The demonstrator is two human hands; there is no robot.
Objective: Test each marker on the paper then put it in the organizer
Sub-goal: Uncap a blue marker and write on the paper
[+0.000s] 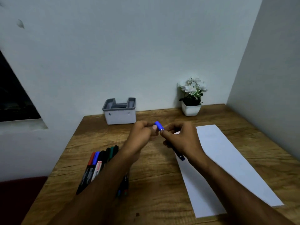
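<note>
Above the middle of the wooden table (155,172) both hands meet on one blue marker (178,154). My right hand (181,140) grips its dark barrel, whose tail sticks out below the palm. My left hand (142,132) pinches the marker's blue cap (158,125), which still sits on the marker's end. A white sheet of paper (227,168) lies to the right, under the right forearm. The grey and white organizer (120,111) stands at the table's back edge against the wall. Several more markers (97,161) lie in a bunch at the left, partly hidden by my left forearm.
A small white pot with white flowers (191,98) stands at the back right corner. Walls close the table in at the back and on the right. A dark window opening (14,98) shows at the far left, beyond the table's left edge.
</note>
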